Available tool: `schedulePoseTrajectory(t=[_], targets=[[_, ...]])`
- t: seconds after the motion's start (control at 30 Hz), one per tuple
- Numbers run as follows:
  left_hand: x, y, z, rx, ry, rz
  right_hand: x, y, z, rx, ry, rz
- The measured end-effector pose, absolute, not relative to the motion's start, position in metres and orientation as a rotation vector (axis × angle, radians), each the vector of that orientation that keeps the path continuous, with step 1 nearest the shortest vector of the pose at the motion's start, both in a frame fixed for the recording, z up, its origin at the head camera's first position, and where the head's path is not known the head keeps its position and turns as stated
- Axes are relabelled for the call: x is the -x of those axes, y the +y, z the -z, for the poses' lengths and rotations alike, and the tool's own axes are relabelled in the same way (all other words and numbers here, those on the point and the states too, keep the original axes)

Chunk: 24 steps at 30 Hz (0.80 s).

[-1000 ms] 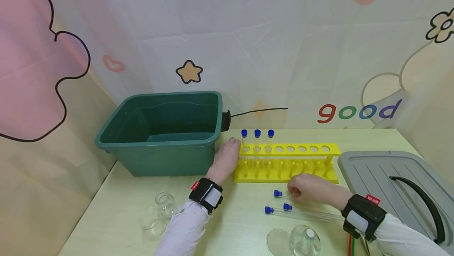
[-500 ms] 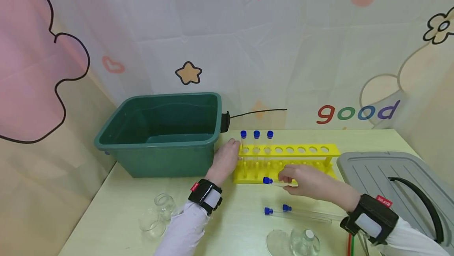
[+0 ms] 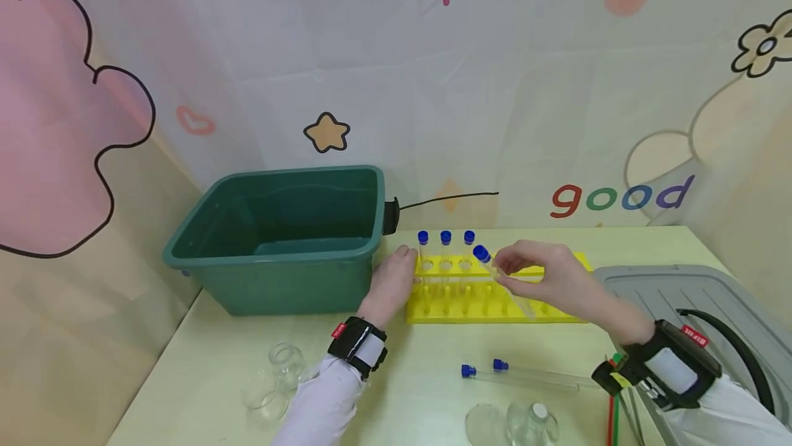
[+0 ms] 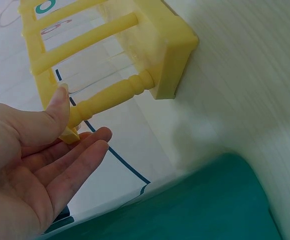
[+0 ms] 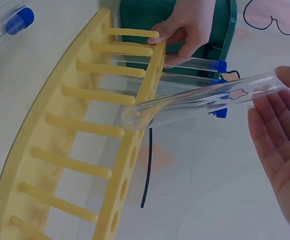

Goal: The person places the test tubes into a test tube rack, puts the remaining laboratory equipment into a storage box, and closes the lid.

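My right hand point(image 3: 544, 280) pinches a clear test tube point(image 3: 502, 278) with a blue cap near its capped end. The tube is tilted in front of the yellow test tube rack point(image 3: 452, 315); in the right wrist view its rounded bottom point(image 5: 132, 119) overlaps the rack's holed top bar. My left hand point(image 3: 391, 284) grips the rack's left end, thumb point(image 4: 60, 107) on one side of the top bar and fingers on the other. Three capped tubes point(image 3: 445, 237) stand in the rack's leftmost holes. Two more capped tubes point(image 3: 526, 378) lie on the table in front.
A green bin point(image 3: 297, 284) stands left of the rack, close to my left hand. A grey lid point(image 3: 650, 288) with a black handle lies at the right. Glass vessels point(image 3: 287, 363) sit front left; a glass bottle point(image 3: 526, 425) and a round glass disc point(image 3: 485, 425) are at the front.
My right hand has lifted a test tube off the table, moved it up to the rack and tilted its cap upward. My left hand stays at the rack's end.
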<state>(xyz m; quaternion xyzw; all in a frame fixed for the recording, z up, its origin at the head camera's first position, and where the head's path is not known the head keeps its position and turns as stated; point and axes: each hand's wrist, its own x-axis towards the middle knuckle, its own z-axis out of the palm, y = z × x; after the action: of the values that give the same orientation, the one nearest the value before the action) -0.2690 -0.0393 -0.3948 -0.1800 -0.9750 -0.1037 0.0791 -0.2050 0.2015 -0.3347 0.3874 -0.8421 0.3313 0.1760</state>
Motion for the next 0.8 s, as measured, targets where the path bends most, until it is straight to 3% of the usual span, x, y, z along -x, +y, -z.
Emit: schedulePoseTrajectory(t=[0.33, 0.8], targets=[[0.268, -0.039, 0.394, 0.539, -2.910, 0.283, 0.214, 0.208, 0.327, -0.741, -2.293, -1.095], [0.268, -0.038, 0.394, 0.537, -2.908, 0.282, 0.220, 0.193, 0.320, -0.553, -2.239, -1.243]])
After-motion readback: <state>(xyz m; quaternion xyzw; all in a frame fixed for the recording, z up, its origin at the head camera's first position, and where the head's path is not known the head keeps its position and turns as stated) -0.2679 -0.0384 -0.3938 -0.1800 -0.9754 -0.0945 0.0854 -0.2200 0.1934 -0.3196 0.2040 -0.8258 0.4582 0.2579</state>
